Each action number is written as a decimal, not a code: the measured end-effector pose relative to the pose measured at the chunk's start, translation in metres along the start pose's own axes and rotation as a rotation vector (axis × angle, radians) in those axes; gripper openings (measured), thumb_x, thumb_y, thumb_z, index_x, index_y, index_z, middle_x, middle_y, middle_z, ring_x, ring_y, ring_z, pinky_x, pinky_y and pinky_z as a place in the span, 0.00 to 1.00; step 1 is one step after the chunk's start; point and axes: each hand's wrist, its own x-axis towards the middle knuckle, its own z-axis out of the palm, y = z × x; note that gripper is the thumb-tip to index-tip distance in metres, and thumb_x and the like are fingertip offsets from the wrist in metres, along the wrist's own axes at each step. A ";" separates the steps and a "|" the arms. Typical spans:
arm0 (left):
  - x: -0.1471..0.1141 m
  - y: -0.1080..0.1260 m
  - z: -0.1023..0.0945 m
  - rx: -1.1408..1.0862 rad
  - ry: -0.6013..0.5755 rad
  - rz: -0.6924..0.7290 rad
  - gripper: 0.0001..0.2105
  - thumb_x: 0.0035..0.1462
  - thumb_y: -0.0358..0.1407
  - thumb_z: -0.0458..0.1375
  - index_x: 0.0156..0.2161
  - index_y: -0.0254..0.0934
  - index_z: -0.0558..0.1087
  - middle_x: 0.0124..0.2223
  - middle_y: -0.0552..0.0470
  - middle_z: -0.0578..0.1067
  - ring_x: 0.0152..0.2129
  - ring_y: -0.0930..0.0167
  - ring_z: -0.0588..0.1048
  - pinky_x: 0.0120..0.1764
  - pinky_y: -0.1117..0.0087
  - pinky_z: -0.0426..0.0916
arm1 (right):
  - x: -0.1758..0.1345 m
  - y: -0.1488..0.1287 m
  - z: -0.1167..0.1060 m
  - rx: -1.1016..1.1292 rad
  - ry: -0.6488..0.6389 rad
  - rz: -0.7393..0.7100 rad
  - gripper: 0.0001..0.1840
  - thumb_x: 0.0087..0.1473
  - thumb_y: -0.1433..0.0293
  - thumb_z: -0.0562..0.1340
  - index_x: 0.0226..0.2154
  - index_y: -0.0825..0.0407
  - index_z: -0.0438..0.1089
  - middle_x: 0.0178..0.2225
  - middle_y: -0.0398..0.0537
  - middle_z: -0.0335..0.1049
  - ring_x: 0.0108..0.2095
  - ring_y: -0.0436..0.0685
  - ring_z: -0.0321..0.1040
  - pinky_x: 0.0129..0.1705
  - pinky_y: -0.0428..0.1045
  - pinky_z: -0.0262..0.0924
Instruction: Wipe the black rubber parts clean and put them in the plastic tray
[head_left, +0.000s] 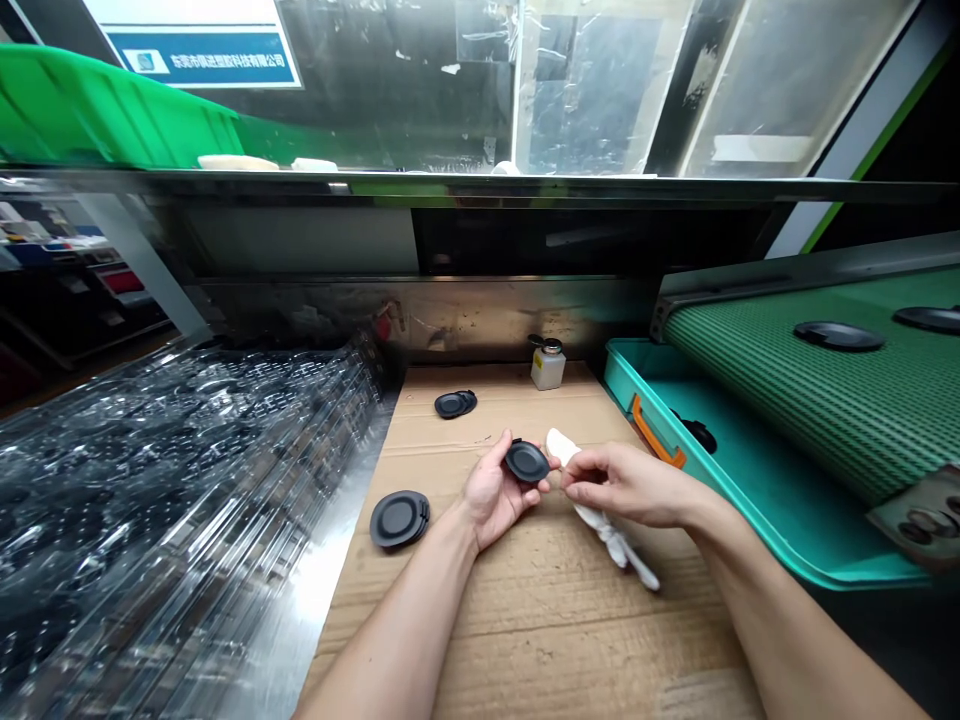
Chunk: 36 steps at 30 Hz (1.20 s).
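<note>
My left hand (501,494) is closed around a small black plastic lid (527,461), its flat round face turned up. Just to the right, my right hand (626,483) is closed in a pinch close to the lid's edge; what its fingertips hold, if anything, is too small to make out. Beneath the right hand lies a crumpled white cloth-like item (616,543), partly covered by the fingers. A few stacked black lids (397,519) rest on the cardboard (570,630) left of my left hand. Farther back is another small group of black lids (454,404).
A white pump bottle (548,366) stands at the back of the cardboard. At right, a teal bin (757,500) with an orange handle sits under a green conveyor belt (750,340) carrying black parts. Stacked clear plastic trays (187,500) fill the left. A metal shelf edge (480,190) crosses above.
</note>
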 end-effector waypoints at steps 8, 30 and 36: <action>-0.003 -0.002 0.006 0.106 0.237 0.133 0.23 0.58 0.53 0.45 0.48 0.37 0.63 0.31 0.46 0.74 0.15 0.74 0.67 0.15 0.77 0.54 | 0.008 -0.003 0.027 -0.144 0.062 0.027 0.10 0.50 0.62 0.61 0.34 0.50 0.71 0.27 0.43 0.68 0.27 0.51 0.62 0.28 0.45 0.50; 0.007 -0.021 0.012 0.615 0.361 0.009 0.27 0.59 0.50 0.38 0.27 0.31 0.69 0.20 0.47 0.72 0.09 0.73 0.66 0.10 0.75 0.54 | 0.021 -0.003 0.039 -0.303 0.433 -0.152 0.15 0.63 0.68 0.50 0.30 0.51 0.69 0.30 0.46 0.66 0.32 0.51 0.62 0.37 0.45 0.54; 0.010 -0.026 0.004 0.832 0.312 0.049 0.28 0.59 0.49 0.36 0.25 0.33 0.70 0.18 0.48 0.72 0.10 0.72 0.67 0.10 0.74 0.57 | 0.022 -0.004 0.040 -0.518 0.450 -0.143 0.14 0.61 0.70 0.50 0.32 0.52 0.69 0.32 0.48 0.67 0.35 0.53 0.63 0.40 0.46 0.54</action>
